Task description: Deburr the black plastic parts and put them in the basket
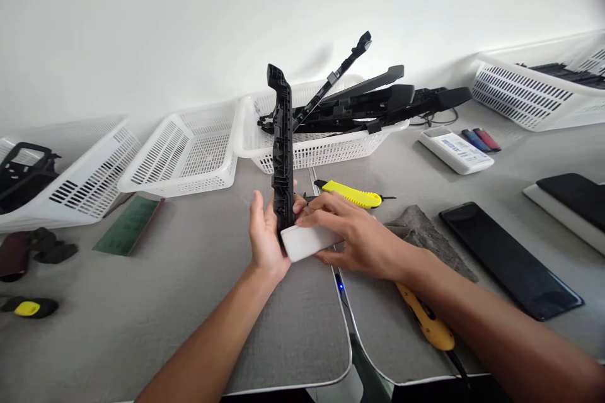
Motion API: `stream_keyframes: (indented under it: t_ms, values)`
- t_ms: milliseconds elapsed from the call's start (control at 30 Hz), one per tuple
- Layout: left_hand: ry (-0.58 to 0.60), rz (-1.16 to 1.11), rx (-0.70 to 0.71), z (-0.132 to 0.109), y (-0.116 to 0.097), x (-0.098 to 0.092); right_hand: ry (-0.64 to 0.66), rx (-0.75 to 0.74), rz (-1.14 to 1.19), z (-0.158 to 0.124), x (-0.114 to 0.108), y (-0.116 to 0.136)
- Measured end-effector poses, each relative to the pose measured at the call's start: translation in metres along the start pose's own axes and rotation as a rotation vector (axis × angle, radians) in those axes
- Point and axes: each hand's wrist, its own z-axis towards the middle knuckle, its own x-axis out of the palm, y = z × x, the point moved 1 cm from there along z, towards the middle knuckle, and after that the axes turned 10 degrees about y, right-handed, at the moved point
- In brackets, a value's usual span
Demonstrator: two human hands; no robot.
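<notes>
Upright in my left hand (265,236) stands a long black ribbed plastic part (283,151), with my fingers wrapped around its lower end. My right hand (352,233) grips a white rounded block (309,242). The block lies against the bottom of the black part or just in front of it; which one I cannot tell. Just beyond my right hand, a yellow utility knife (354,195) rests on the grey table. A crumpled grey cloth (418,233) sits beside my right wrist, and a yellow corded tool (430,324) is partly hidden under my right forearm.
Behind the black part, a white basket (326,154) overflows with long black parts (373,104). An empty white basket (189,157) and another with black pieces (89,182) stand left. A green sheet (128,227) lies left; a black phone-like slab (510,258) lies right. A gap splits the tables.
</notes>
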Motion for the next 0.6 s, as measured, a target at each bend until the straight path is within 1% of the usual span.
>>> stream_keyframes:
  t_ms: [100, 267, 400, 467, 600]
  values:
    - [-0.002, -0.012, -0.003, 0.0004, 0.0005, -0.0004, -0.041, 0.014, -0.038, -0.0008, -0.0024, -0.0001]
    - [0.002, -0.050, -0.021, 0.0020, 0.0008, -0.0017, 0.062, -0.035, -0.055, -0.0006, -0.0022, 0.0013]
    - [0.011, -0.046, -0.030, 0.0068, 0.0029, -0.0053, 0.002, 0.021, -0.160, -0.0014, -0.0014, -0.0034]
    - [-0.003, -0.063, -0.060, 0.0086, 0.0039, -0.0070, -0.003, 0.002, -0.159, -0.0011, -0.0001, -0.0032]
    - [0.011, -0.116, -0.118, 0.0095, 0.0041, -0.0067, 0.056, -0.056, -0.135, 0.0013, 0.0037, 0.0011]
